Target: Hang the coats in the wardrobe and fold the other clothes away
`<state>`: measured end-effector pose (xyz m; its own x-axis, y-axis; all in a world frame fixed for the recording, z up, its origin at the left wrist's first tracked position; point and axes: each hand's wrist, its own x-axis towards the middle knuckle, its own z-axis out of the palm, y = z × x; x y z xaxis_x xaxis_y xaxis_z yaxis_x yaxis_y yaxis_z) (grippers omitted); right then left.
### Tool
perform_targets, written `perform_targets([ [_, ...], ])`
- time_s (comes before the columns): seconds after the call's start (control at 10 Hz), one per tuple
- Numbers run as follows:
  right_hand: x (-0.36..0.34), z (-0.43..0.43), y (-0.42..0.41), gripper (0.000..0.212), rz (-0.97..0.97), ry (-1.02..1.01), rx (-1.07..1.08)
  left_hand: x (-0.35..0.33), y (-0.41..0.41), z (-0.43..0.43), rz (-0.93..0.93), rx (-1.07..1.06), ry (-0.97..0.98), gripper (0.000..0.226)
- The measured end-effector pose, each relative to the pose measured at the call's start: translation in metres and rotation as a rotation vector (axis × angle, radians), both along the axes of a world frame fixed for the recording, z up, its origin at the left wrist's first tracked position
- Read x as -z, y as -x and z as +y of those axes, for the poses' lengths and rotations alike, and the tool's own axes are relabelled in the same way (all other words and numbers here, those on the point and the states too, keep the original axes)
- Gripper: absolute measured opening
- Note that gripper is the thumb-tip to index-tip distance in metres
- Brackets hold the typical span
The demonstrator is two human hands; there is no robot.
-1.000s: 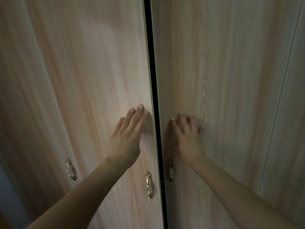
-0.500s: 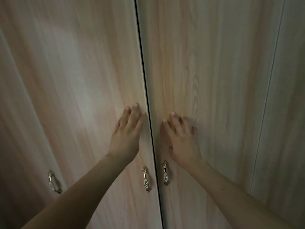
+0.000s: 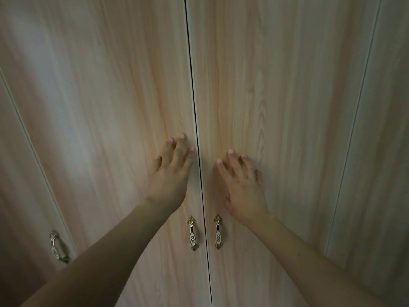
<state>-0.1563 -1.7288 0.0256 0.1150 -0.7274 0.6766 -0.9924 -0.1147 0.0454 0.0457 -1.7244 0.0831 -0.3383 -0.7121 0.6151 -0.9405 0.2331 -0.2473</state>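
Two light wood-grain wardrobe doors fill the view, the left door (image 3: 110,107) and the right door (image 3: 276,96), meeting at a thin dark seam in the middle. My left hand (image 3: 171,176) lies flat on the left door beside the seam, fingers spread, holding nothing. My right hand (image 3: 242,187) is pressed flat on the right door, just across the seam. Below the hands hang two gold handles with white oval insets, the left handle (image 3: 192,233) and the right handle (image 3: 218,232). No coats or clothes are visible.
A further door panel on the far left carries a third gold handle (image 3: 56,247). Another panel (image 3: 389,151) stands at the far right behind a vertical seam. The wardrobe is very close and takes up the whole view.
The dark gap between the two middle doors has narrowed to a thin line as both doors swung shut. The two handles have come together side by side. My hands stay flat on the doors.
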Motion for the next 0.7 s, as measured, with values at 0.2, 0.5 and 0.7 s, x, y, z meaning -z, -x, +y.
perform_targets([
  [0.2,-0.004,-0.001,0.002,0.104,0.014,-0.054,-0.004,-0.008,0.01,0.004,-0.122,-0.116,-0.047,0.096],
  [0.5,-0.065,0.059,0.0,0.09,-0.043,-0.201,-0.151,-0.065,0.009,0.051,0.046,-0.157,-0.386,0.088],
  [0.7,-0.08,0.087,0.005,0.084,-0.03,-0.101,-0.189,-0.047,-0.012,0.089,0.089,-0.124,-0.317,0.084],
])
